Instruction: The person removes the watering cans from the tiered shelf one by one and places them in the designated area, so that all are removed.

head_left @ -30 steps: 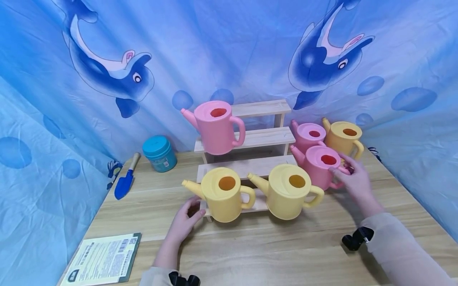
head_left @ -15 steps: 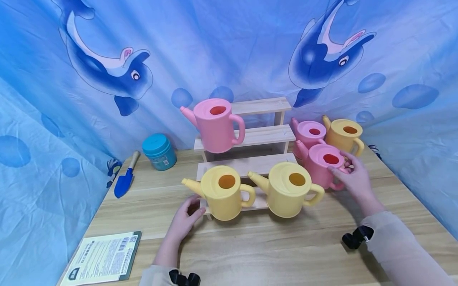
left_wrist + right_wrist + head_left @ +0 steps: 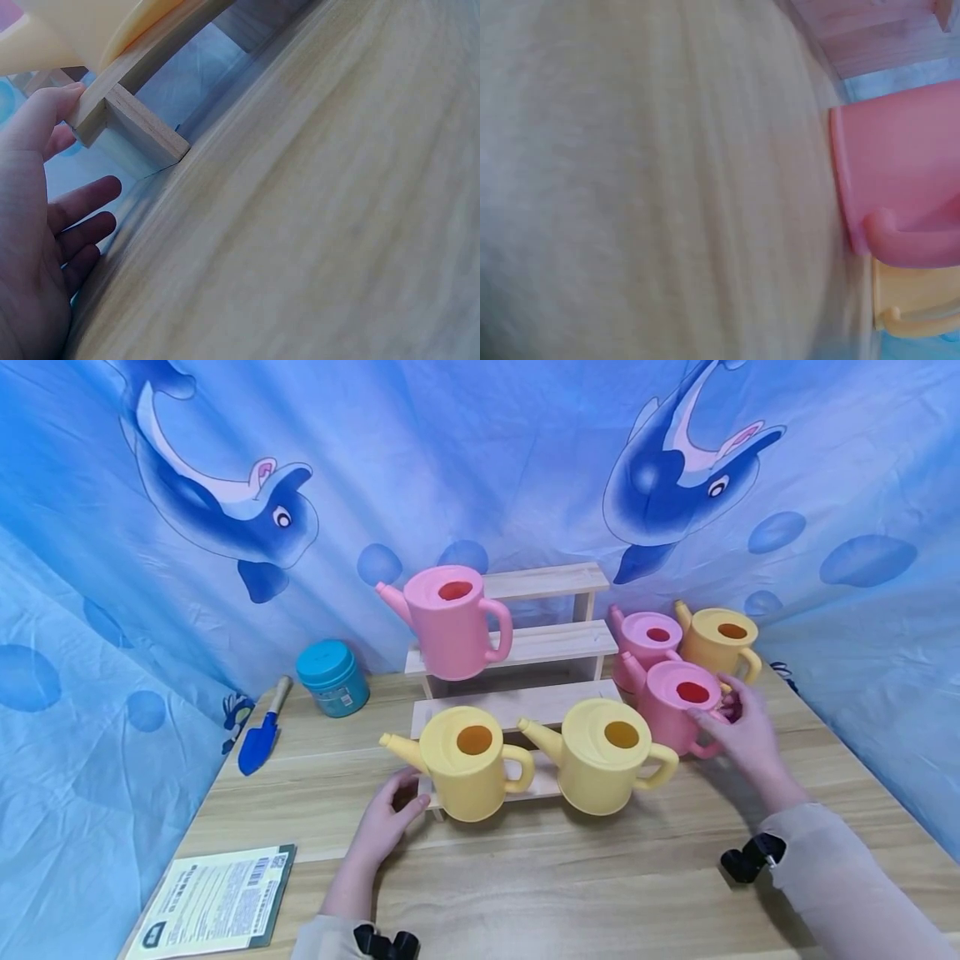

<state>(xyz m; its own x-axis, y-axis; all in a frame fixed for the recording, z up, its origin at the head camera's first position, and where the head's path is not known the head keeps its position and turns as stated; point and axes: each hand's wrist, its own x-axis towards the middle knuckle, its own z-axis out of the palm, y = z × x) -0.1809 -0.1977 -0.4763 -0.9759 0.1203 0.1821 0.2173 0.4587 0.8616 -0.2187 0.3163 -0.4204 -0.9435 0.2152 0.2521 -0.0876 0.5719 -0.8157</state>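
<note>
Both my hands are busy and well apart: taking the stepped stand [image 3: 517, 703] as the middle of the dial, my right hand [image 3: 741, 731] sits at three o'clock, thumb and fingers closed round the handle [image 3: 911, 244] of a pink watering can [image 3: 670, 722], while my left hand [image 3: 380, 825], between seven and eight, pinches the left end of the lowest board [image 3: 157, 56] between thumb and forefinger, its other fingers loose and free. The pink watering can is upright just beside the stand, spout towards ten; whether its base bears on the table [image 3: 570, 893] I can't quite tell. Judging by its smooth, moulded look, I expect light plastic, firm at the handle, perhaps giving a little if I squeeze the body, and unlikely to break from a knock. That smooth wall may slide under dry fingers, so the handle is the surest grip; the thin spout would be a poor one, likely to let the can swing. Close behind it, between two and three, stand a second pink can [image 3: 637, 635] and a yellow can [image 3: 705, 643], near enough for spout or handle to catch. Two front cans, one yellow at seven [image 3: 468, 781] and one yellow at four [image 3: 600, 777], crowd the lowest board.
</note>
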